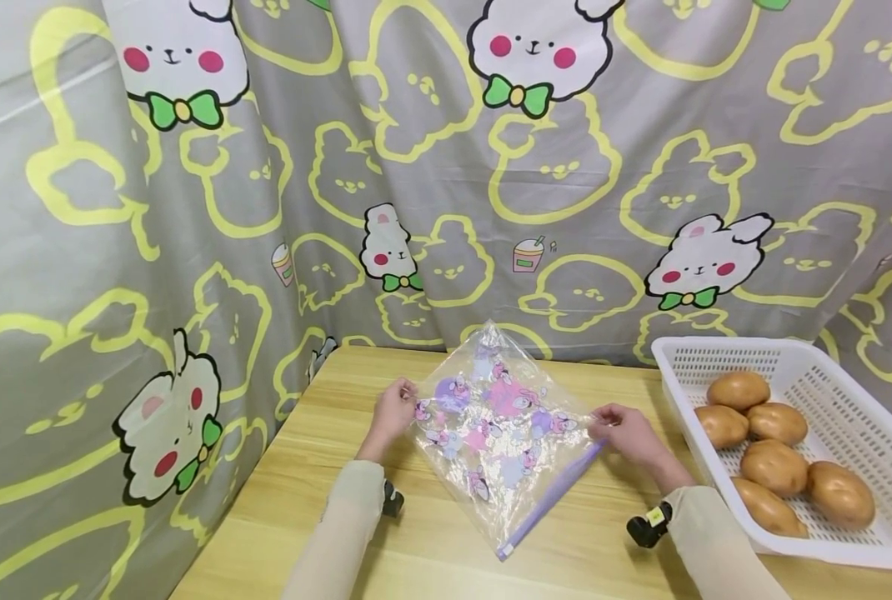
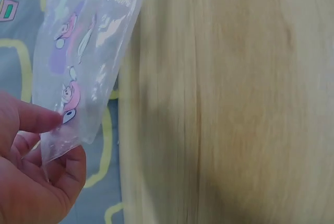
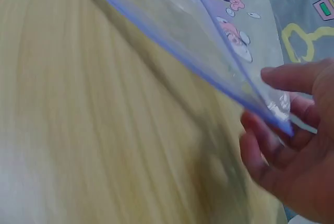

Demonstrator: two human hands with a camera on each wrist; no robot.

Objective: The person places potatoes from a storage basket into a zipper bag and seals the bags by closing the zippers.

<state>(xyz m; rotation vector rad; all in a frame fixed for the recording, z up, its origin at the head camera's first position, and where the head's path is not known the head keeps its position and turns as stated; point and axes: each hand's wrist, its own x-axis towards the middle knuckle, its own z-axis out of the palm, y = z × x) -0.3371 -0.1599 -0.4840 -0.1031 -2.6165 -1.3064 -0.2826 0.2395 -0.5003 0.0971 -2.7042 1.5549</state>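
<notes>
Left hand (image 1: 393, 414) and right hand (image 1: 631, 435) pinch a clear bag (image 1: 502, 437) by opposite corners — likely light, limp, best held there.

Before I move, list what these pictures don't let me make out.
Plastic bag: most prints' fine details, too small in head view.
White basket: near right corner, cut off by head view's right edge.
Front-left potato: underside, hidden by basket wall in head view.
</notes>
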